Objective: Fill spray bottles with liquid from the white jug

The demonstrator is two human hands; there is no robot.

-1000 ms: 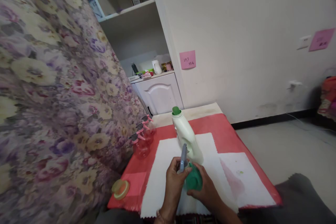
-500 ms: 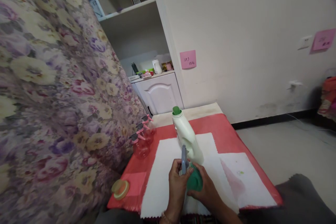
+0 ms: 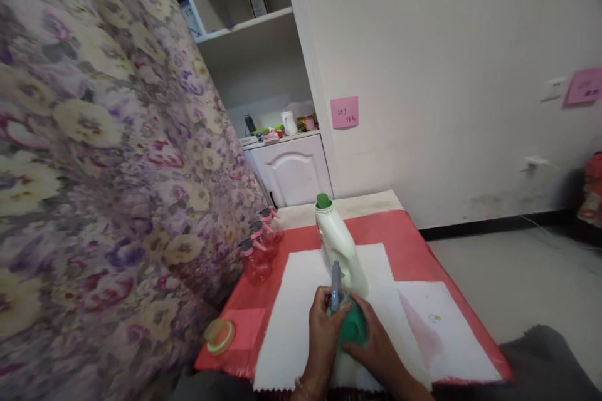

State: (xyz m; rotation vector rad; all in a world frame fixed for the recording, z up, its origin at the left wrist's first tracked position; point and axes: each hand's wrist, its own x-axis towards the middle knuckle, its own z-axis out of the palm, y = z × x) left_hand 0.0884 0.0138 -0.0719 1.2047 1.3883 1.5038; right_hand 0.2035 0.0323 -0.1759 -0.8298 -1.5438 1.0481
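At lower centre, the left hand (image 3: 324,326) pinches the grey spray head (image 3: 335,286) atop the green bottle (image 3: 352,324), which the right hand (image 3: 374,335) grips with curled fingers.

A green bottle (image 3: 353,328) is between the hands (image 3: 323,329) (image 3: 376,337), apparently beneath a grey spray head (image 3: 335,285).

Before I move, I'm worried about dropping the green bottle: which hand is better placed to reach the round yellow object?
Probably the left hand: it is nearer the round yellow object and holds the gray top, while the right hand cups the side of the green bottle.
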